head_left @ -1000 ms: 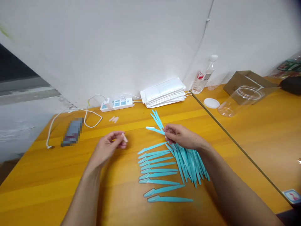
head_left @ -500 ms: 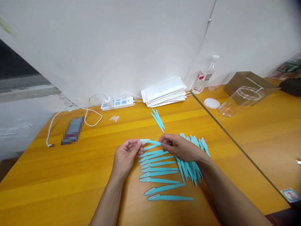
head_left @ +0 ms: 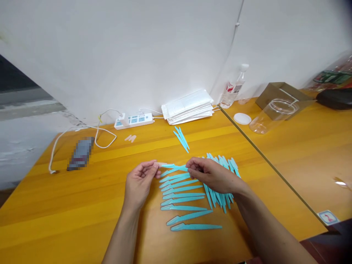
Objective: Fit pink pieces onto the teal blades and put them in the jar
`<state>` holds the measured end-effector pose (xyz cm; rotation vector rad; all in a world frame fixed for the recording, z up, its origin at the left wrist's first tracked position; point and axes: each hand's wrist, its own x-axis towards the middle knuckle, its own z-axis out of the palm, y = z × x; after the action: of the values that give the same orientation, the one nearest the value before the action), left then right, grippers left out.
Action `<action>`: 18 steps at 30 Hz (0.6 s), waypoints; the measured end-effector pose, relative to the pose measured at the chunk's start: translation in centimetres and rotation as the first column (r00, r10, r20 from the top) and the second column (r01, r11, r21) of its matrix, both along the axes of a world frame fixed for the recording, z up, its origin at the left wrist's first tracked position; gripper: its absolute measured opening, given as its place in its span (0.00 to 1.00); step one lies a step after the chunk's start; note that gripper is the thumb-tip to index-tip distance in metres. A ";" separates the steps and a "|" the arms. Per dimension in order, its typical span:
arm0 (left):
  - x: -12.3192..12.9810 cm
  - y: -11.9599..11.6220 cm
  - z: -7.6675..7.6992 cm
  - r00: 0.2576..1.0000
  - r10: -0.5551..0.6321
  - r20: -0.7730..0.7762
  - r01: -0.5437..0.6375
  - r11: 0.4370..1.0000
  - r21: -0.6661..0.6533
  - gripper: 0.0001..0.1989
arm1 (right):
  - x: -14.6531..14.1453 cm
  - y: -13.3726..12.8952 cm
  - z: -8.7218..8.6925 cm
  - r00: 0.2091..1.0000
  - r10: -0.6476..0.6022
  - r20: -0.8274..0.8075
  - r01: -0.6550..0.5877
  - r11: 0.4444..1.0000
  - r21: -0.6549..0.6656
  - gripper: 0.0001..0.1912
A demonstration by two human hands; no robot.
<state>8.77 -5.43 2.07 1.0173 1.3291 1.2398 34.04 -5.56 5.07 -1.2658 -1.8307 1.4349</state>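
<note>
My left hand (head_left: 139,180) pinches a small clear cap (head_left: 163,163) between thumb and fingertips. My right hand (head_left: 211,175) is closed on the handle of a turquoise eyebrow razor (head_left: 176,167), held almost level. The cap lies along the razor's blade end; whether it covers the blade or sits beside it I cannot tell. Below both hands, a column of eyebrow razors (head_left: 183,190) lies on the table, heads to the left. A heap of more razors (head_left: 220,200) is partly hidden under my right hand and wrist.
Three loose razors (head_left: 181,139) lie beyond my hands. Small clear pieces (head_left: 130,138) are near a power strip (head_left: 134,121). White packets (head_left: 188,106), a water bottle (head_left: 233,90), a white lid (head_left: 242,118), a clear jar (head_left: 271,117) and a cardboard box (head_left: 271,93) stand farther back. A phone (head_left: 81,153) lies left.
The cap and my left hand have shifted slightly left relative to the razor, and more turquoise shows at its blade end. My right hand keeps its grip. The whole view has turned slightly.
</note>
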 end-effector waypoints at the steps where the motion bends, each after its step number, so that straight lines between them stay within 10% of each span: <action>1: -0.1 0.0 0.0 1.000 0.016 0.001 -0.016 1.000 0.007 0.20 | 0.1 -0.1 -0.1 1.000 -0.003 -0.009 0.003 1.000 -0.002 0.10; 12: 1.8 -0.8 -0.3 0.990 -0.140 -0.003 0.139 0.986 -0.096 0.20 | -0.6 -1.6 0.4 0.986 -0.060 0.157 0.050 0.997 0.063 0.11; 18: 1.1 -0.3 -0.3 0.985 -0.173 -0.009 0.171 0.978 -0.120 0.30 | 2.0 -5.7 -1.7 0.763 -0.436 0.477 0.364 0.900 0.240 0.16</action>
<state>9.85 -5.71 1.77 1.0387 1.2854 1.0119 36.00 -11.27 3.41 -1.9737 -1.7698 0.7587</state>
